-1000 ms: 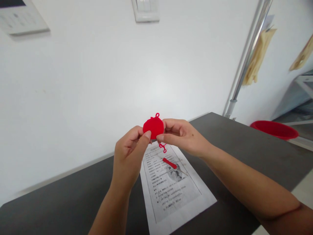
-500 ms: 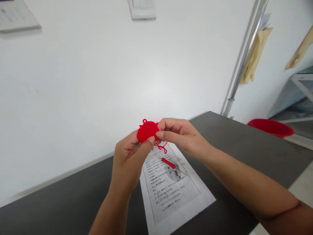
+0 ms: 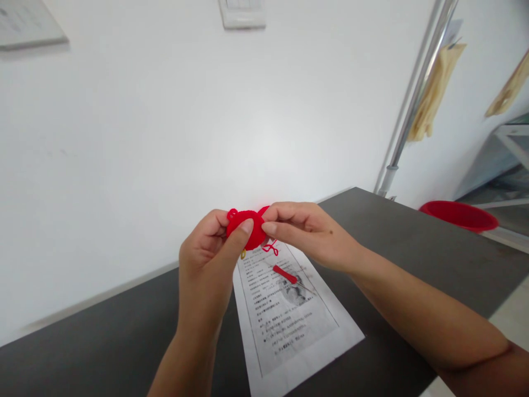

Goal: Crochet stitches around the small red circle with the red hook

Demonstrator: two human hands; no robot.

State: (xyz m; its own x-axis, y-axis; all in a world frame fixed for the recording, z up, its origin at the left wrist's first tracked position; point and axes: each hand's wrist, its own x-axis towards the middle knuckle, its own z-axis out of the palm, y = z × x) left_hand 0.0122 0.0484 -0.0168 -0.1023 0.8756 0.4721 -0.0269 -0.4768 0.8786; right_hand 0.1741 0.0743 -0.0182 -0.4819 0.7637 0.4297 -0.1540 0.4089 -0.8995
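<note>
Pinch grip (image 3: 206, 256) on red yarn piece (image 3: 257, 232)

A dark table (image 3: 111, 331) stands beside a white wall (image 3: 165, 110).

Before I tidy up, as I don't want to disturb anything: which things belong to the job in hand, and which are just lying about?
Job in hand, it seems:
red piece, held by the left hand and right hand
loose red strand
red-handled tool and the printed sheet under it

Probably just around:
red basin beyond the table
yellow gloves, hanging
</note>
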